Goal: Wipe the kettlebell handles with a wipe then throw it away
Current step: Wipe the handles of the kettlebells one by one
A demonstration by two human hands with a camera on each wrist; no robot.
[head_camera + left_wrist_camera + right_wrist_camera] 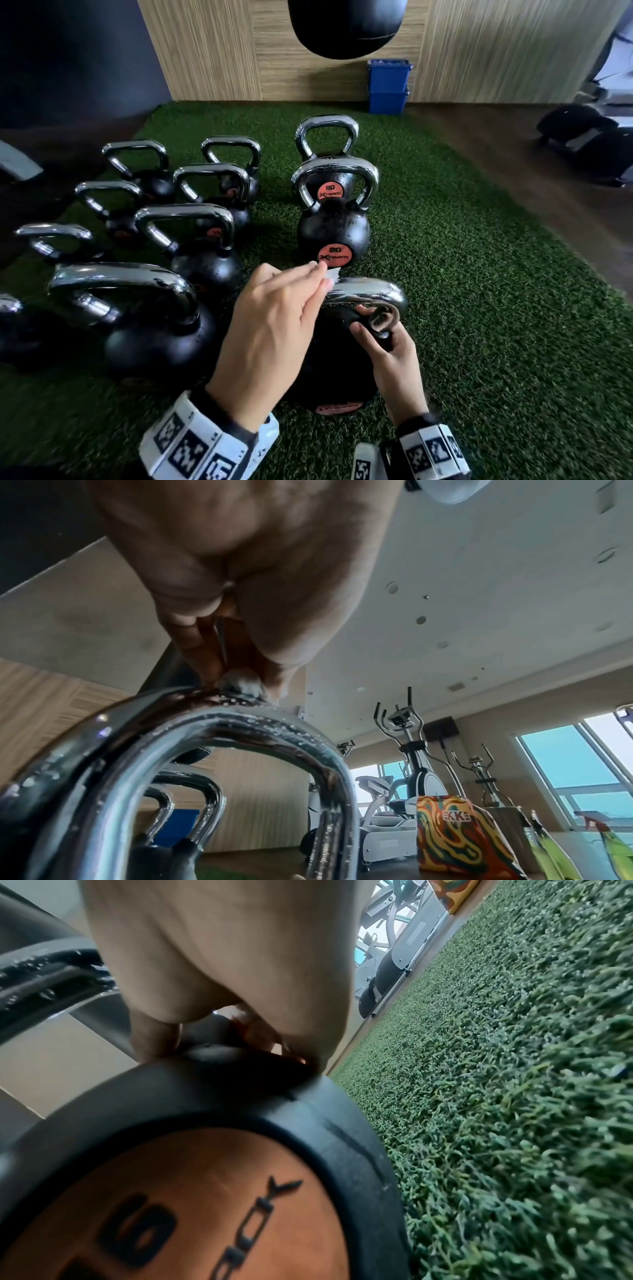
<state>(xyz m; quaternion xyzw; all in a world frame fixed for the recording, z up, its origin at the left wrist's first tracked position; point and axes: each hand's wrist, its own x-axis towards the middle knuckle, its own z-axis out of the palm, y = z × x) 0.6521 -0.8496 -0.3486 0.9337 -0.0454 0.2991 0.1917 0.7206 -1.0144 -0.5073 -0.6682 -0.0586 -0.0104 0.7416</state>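
Note:
The nearest black kettlebell [337, 363] stands on the green turf with a chrome handle [371, 291] wet with droplets. My left hand [274, 329] pinches a small white wipe [331, 275] against the top left of that handle; in the left wrist view the wipe [241, 684] sits bunched on the handle [212, 723] under the fingertips. My right hand [390, 356] grips the handle's right leg where it meets the ball. In the right wrist view the right hand [219, 961] curls over the kettlebell [240, 1096] with its orange label.
Several more chrome-handled kettlebells stand to the left and behind, including a 20 one [334, 219]. A blue bin [388, 85] stands by the wooden wall. A black punching bag [344, 24] hangs above. Bare turf [496, 308] lies to the right.

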